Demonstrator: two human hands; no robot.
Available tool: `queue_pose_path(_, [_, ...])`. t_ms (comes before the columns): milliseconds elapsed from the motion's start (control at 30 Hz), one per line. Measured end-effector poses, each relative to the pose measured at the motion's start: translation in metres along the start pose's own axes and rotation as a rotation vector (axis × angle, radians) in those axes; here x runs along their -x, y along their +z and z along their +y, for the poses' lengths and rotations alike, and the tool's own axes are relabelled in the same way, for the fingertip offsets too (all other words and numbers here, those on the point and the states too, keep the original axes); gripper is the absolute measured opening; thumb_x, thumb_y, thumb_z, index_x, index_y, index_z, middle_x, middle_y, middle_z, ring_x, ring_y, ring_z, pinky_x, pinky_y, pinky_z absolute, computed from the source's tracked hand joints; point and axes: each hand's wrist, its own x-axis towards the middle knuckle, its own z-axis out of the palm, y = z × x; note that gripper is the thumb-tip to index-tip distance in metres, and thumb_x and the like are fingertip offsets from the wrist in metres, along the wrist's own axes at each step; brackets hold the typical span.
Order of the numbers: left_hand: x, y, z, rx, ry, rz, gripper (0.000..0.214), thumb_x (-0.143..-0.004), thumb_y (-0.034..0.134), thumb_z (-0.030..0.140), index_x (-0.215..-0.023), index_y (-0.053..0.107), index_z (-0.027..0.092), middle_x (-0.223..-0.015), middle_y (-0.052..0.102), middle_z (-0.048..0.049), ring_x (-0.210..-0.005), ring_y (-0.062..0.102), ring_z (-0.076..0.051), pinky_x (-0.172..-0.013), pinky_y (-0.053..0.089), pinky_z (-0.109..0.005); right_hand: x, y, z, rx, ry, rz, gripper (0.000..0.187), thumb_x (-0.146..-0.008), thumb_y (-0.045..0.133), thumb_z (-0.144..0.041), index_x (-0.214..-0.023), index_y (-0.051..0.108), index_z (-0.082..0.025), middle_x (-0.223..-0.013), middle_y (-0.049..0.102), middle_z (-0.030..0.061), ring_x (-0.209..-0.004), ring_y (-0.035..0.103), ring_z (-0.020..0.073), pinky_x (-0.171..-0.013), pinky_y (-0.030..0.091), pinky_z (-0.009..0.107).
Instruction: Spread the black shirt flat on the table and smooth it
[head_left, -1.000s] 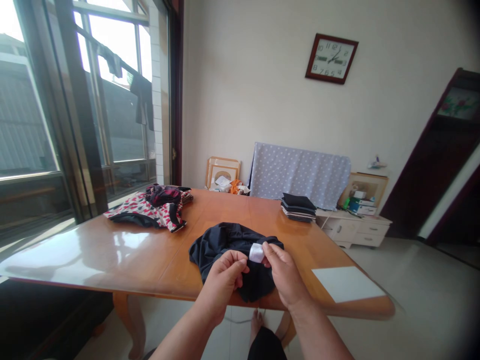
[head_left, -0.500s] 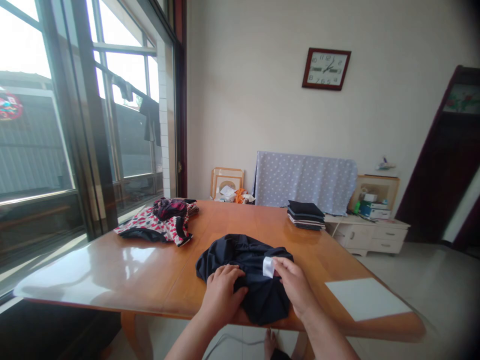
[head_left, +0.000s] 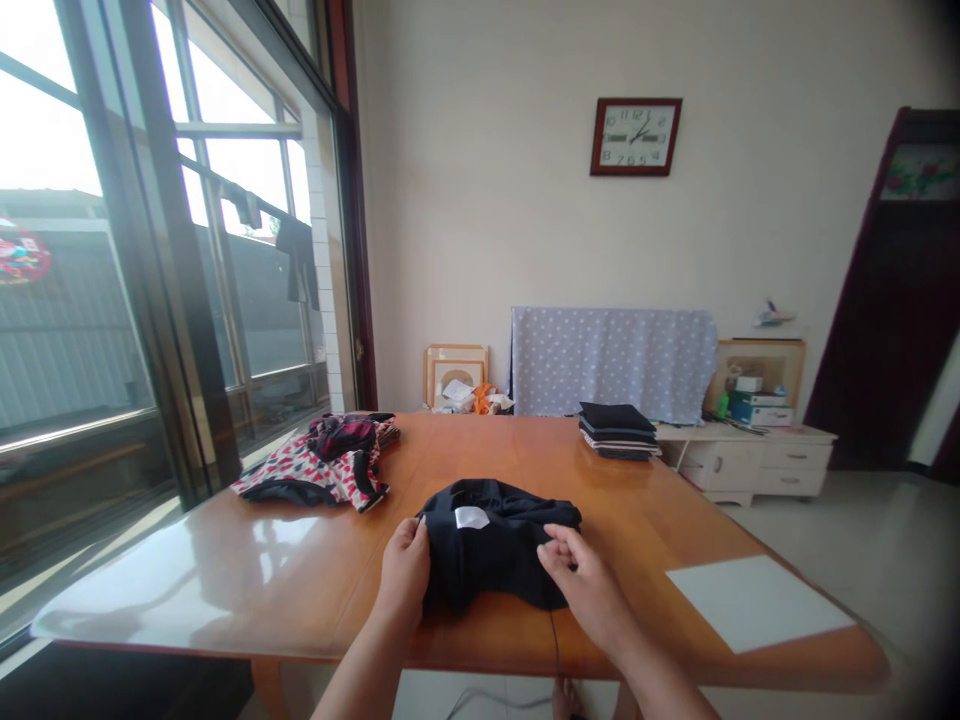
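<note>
A dark navy garment (head_left: 495, 560) lies bunched near the front edge of the wooden table. Its white label (head_left: 472, 518) shows at the upper left of the cloth. My left hand (head_left: 406, 565) is closed on the garment's left edge, thumb on top. At the right side of the cloth, my right hand (head_left: 574, 570) has loosely bent fingers, with thumb and forefinger apart. The fingertips are against or just over the fabric; I cannot tell which. The garment's kind is unclear in its folds.
A red-and-white patterned garment (head_left: 307, 465) lies at the table's (head_left: 480, 450) back left. A stack of folded dark clothes (head_left: 616, 432) stands at the back right. A white sheet (head_left: 757, 603) lies near the right corner. Behind stands a low white cabinet (head_left: 757, 465).
My right hand has let go of the white label, which now lies further left. My left hand has shifted left from the cloth's middle to grip its edge. The garment looks flatter and straighter.
</note>
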Motion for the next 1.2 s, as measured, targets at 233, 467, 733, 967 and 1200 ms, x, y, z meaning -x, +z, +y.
queue_pose_path(233, [0.008,0.002,-0.020,-0.164,0.176,-0.045,0.037,-0.083,0.057,0.056,-0.072,0.053,0.021,-0.071,0.059,-0.0004,-0.075,0.056,-0.020,-0.070,0.041,-0.027,0.012,0.013,0.008,0.389,-0.104,-0.124,0.060,-0.076,0.070,-0.040,-0.134,0.061,-0.029,-0.122,0.067,0.0094,-0.115,0.059,0.0304,-0.099,0.044,0.042])
queue_pose_path(467, [0.014,0.003,-0.024,-0.287,0.223,-0.054,0.043,-0.090,0.047,0.059,-0.067,0.045,0.024,-0.065,0.049,0.0022,-0.066,0.048,-0.017,-0.064,0.034,-0.025,0.010,0.024,0.030,0.564,-0.252,-0.054,0.025,-0.088,0.051,-0.035,-0.093,0.075,-0.029,-0.101,0.072,0.0070,-0.095,0.063,0.0274,-0.085,0.046,0.037])
queue_pose_path(733, [0.011,-0.005,-0.023,-0.177,0.219,0.033,0.042,-0.091,0.046,0.059,-0.070,0.051,0.023,-0.074,0.057,-0.0014,-0.075,0.054,-0.020,-0.074,0.041,-0.029,0.020,0.025,0.022,0.488,-0.279,0.030,0.043,-0.098,0.036,-0.051,-0.083,0.069,-0.026,-0.086,0.068,0.0087,-0.088,0.061,0.0273,-0.082,0.045,0.038])
queue_pose_path(967, [0.004,-0.008,-0.035,-0.210,0.251,0.068,0.036,-0.093,0.045,0.054,-0.082,0.057,0.022,-0.082,0.065,-0.0047,-0.083,0.061,-0.023,-0.081,0.044,-0.033,0.020,0.023,0.014,0.326,-0.254,0.105,0.049,-0.096,0.038,-0.060,-0.071,0.059,-0.025,-0.080,0.065,0.0068,-0.081,0.061,0.0245,-0.076,0.045,0.033])
queue_pose_path(1200, [0.006,-0.003,-0.047,-0.301,0.330,0.096,0.035,-0.094,0.049,0.045,-0.120,0.055,0.022,-0.110,0.069,-0.0077,-0.105,0.065,-0.024,-0.093,0.047,-0.039,0.010,0.026,0.034,0.253,-0.186,0.125,0.052,-0.092,0.041,-0.064,-0.062,0.047,-0.022,-0.067,0.054,0.0010,-0.067,0.051,0.0187,-0.064,0.039,0.028])
